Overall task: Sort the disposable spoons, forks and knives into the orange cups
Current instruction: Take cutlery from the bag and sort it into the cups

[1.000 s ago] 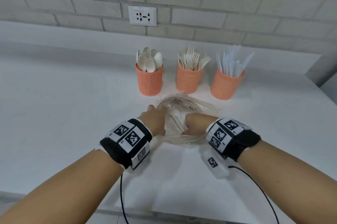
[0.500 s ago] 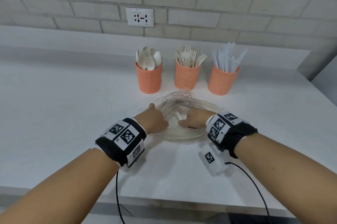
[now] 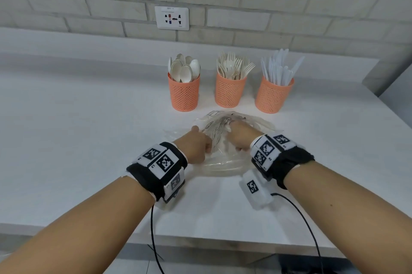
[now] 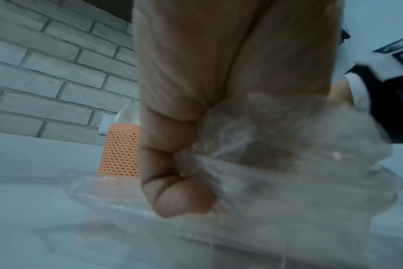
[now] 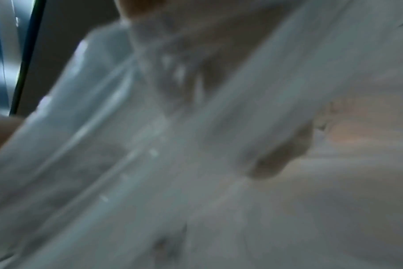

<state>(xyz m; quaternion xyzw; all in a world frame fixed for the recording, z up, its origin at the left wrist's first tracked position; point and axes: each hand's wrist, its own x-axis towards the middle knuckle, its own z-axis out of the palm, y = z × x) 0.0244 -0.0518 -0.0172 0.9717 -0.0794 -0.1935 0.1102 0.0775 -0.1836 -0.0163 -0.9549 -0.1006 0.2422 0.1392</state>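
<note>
Three orange mesh cups stand in a row at the back: spoons point(image 3: 184, 93) on the left, forks point(image 3: 230, 91) in the middle, knives point(image 3: 274, 95) on the right. In front of them a clear plastic bag point(image 3: 223, 162) lies on the white table point(image 3: 89, 140). My left hand point(image 3: 196, 144) grips the bag's near left edge in a fist point(image 4: 184, 182), with crumpled plastic point(image 4: 288, 182) bunched in it. My right hand point(image 3: 240, 137) reaches forward into the bag. Blurred plastic point(image 5: 127, 163) covers its fingers, so what they touch is hidden.
A brick wall with a white socket plate point(image 3: 171, 17) rises behind the cups. Behind my left hand, the spoon cup point(image 4: 120, 151) shows in the left wrist view. Black cables point(image 3: 153, 240) hang over the table's front edge. Bare tabletop stretches far to the left.
My right hand has slid forward, deeper into the bag toward the cups. My left hand keeps its grip on the bag's edge. The bag now lies flatter.
</note>
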